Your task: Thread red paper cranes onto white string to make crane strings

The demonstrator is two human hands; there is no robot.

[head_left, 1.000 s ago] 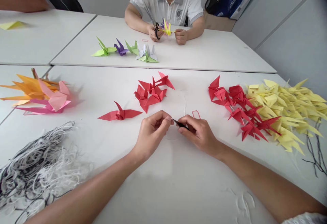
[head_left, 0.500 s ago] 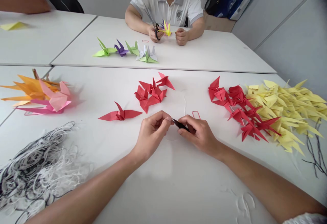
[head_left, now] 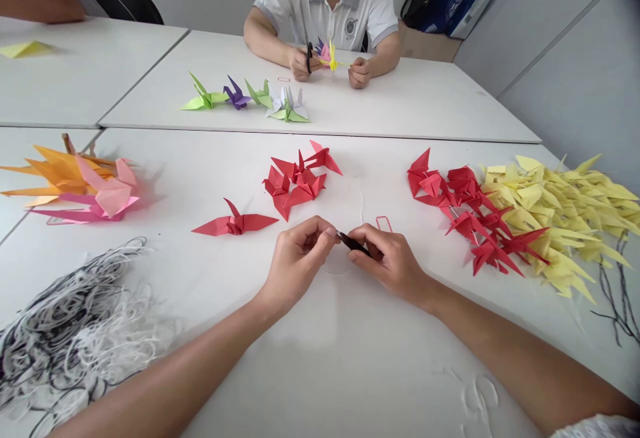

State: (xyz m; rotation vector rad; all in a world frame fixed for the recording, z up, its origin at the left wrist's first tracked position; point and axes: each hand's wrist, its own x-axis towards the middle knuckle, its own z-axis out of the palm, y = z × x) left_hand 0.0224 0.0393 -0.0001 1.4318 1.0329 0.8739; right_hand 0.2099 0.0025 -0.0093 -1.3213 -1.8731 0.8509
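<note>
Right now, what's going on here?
A person's right hand pinches a small black pointed tool, its tip meeting the fingertips of the left hand. A red paper crane and a small pile of red cranes lie ahead, a tangle of black and white string to the left, and a heap of yellow cranes to the right. Across the tables, a co-worker holds scissors and a yellow paper crane.

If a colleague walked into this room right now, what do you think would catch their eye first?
Probably the colour: a heap of yellow origami cranes lies at the right of the near table, beside a pile of red cranes. At the near left, a tangle of black and white string stands out. In the centre, the person's left hand and right hand meet around a small dark pointed object.
</note>
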